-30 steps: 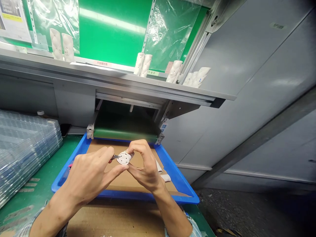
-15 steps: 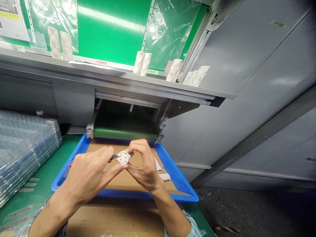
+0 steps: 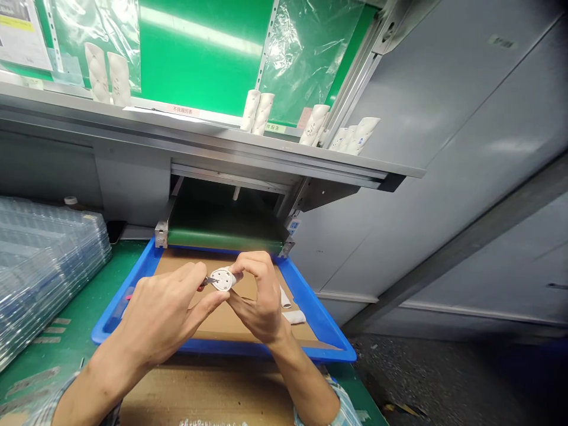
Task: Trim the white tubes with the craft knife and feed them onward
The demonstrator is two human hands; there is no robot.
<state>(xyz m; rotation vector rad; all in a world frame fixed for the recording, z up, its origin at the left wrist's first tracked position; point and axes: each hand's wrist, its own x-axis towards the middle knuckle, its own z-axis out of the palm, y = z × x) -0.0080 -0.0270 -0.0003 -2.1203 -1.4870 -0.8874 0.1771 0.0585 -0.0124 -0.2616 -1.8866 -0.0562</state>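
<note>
My right hand (image 3: 260, 296) pinches a small white plastic part (image 3: 222, 278), its round end face turned toward me. My left hand (image 3: 162, 313) is closed around a small metal-tipped tool (image 3: 207, 280) with a reddish handle, and the tip touches the left edge of the white part. Both hands hover over a blue tray (image 3: 319, 322) lined with brown cardboard. Two more white parts (image 3: 290, 309) lie on the cardboard just right of my right hand.
A green conveyor belt (image 3: 224, 239) ends at the tray's back edge. Stacked clear plastic trays (image 3: 44, 266) stand at the left. White parts (image 3: 257, 113) stand on a metal shelf (image 3: 284, 157) overhead. Cardboard (image 3: 199, 390) lies near me. Grey floor is at the right.
The white part has turned slightly in my right fingers and both hands have shifted a little. The tool tip stays at the part's edge.
</note>
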